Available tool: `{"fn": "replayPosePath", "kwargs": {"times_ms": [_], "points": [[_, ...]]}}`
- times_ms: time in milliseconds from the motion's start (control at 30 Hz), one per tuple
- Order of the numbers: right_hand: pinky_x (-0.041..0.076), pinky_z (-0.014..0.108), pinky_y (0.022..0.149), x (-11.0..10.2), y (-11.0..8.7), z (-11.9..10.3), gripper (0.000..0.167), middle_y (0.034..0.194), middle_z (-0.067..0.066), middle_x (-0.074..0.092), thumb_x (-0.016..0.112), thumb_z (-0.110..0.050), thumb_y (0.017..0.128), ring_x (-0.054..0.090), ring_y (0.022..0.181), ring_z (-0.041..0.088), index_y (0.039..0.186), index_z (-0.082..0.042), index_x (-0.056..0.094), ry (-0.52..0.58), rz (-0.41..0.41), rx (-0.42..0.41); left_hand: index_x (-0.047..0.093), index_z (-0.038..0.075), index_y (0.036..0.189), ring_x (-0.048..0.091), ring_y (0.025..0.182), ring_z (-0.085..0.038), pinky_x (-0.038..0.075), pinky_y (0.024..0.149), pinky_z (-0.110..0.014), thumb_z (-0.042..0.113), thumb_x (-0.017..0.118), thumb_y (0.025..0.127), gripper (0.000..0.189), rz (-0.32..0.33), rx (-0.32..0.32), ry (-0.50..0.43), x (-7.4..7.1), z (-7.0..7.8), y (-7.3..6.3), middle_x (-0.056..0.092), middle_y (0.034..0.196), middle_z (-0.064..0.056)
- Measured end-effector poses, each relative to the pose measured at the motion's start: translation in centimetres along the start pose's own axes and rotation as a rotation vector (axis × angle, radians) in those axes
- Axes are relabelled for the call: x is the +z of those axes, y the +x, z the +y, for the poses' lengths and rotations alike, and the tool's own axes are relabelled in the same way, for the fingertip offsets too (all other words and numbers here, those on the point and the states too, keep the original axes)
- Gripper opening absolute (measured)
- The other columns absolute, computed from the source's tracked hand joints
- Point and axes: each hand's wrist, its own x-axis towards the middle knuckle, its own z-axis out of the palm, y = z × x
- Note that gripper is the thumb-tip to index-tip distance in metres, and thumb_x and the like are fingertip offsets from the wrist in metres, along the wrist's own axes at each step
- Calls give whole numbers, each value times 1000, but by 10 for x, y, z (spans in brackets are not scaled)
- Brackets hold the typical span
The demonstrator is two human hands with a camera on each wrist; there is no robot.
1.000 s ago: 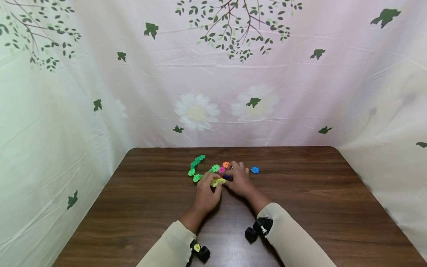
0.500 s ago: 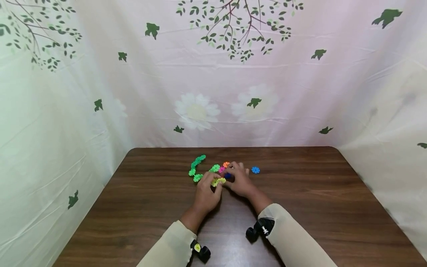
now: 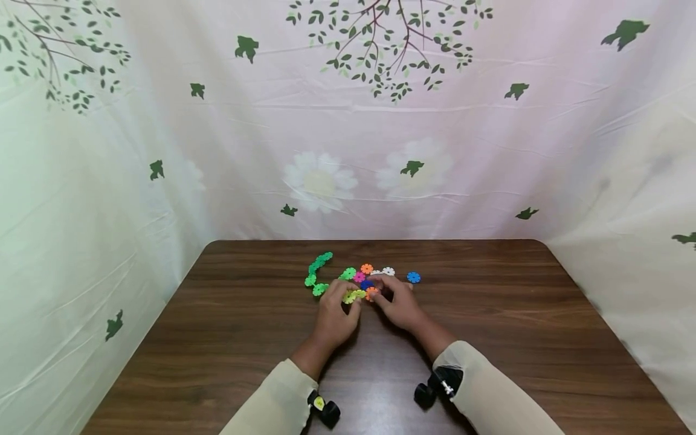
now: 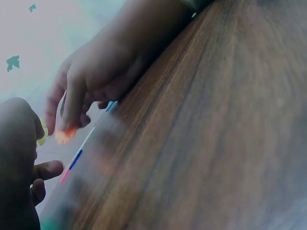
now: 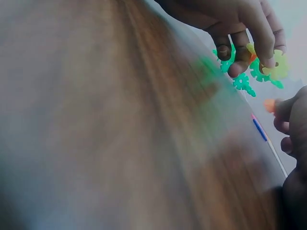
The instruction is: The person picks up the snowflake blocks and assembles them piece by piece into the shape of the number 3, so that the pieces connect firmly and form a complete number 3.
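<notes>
Left grip [image 3: 333,313], mine, pinches the yellow discs [image 3: 350,297] between thumb and fingers; right grip [image 3: 401,302], also mine, pinches an orange disc [image 3: 371,293] just right of them, above the counter [image 3: 489,338]. Green discs [image 3: 319,290] curve away to the left and far side; a dark blue disc [image 3: 367,284] lies just beyond the orange one, a pink disc [image 3: 359,277] farther off. Step in hand, as I judge it: joining orange to yellow. For a sound joint I should hold the yellow steady, turn the orange crosswise, match notch to notch and push straight. Compare views: from the head, orange and yellow almost seem to touch; the right wrist view reveals a gap. Both wrist views show dark blue and pink edge-on; only the head view gives the whole green curve.
</notes>
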Motion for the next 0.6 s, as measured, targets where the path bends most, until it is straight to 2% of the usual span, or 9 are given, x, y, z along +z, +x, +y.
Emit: {"fn": "replayPosePath", "kwargs": {"times_ms": [133, 167, 233, 333, 467, 600], "points": [[54, 35, 96, -5, -9, -1, 29, 113, 8, 79, 72, -7, 104, 72, 107, 23, 133, -4, 75, 54, -12, 40, 71, 2, 109, 72, 104, -29, 62, 90, -45, -2, 78, 90, 21, -16, 3, 10, 0, -2, -1, 70, 109, -14], [56, 34, 96, -5, -11, -1, 29, 117, 9, 79, 72, -8, 105, 72, 111, 25, 133, -4, 75, 62, -19, 52, 71, 2, 109, 72, 104, -29, 62, 90, -45, -3, 78, 90, 21, -17, 4, 15, 0, -3, -1, 70, 109, -14], [57, 35, 100, -7, -12, -2, 31, 124, 12, 79, 72, -9, 105, 72, 118, 28, 136, -3, 74, 85, -25, 66, 72, 2, 109, 72, 105, -28, 62, 90, -45, -3, 79, 90, 21, -19, 3, 22, 1, -4, -2, 70, 109, -14], [57, 33, 98, -8, -14, -2, 36, 126, 14, 77, 74, -8, 103, 71, 116, 29, 138, -2, 72, 120, -20, 83, 73, 2, 109, 71, 106, -28, 62, 92, -45, -2, 79, 91, 20, -30, -2, 41, 3, -5, -2, 70, 111, -14], [54, 25, 89, -10, -14, -3, 39, 117, 15, 76, 76, -4, 100, 66, 103, 21, 138, 1, 71, 156, -8, 90, 75, 2, 109, 71, 108, -29, 62, 94, -45, -1, 78, 93, 17, -58, -30, 57, 5, -5, -2, 70, 112, -13], [52, 23, 85, -10, -14, -6, 37, 109, 14, 73, 75, -4, 101, 62, 97, 17, 138, 0, 72, 165, -12, 92, 75, 2, 110, 71, 109, -29, 61, 94, -46, 0, 78, 94, 16, -68, -53, 60, 5, -5, -3, 70, 112, -13]]}}
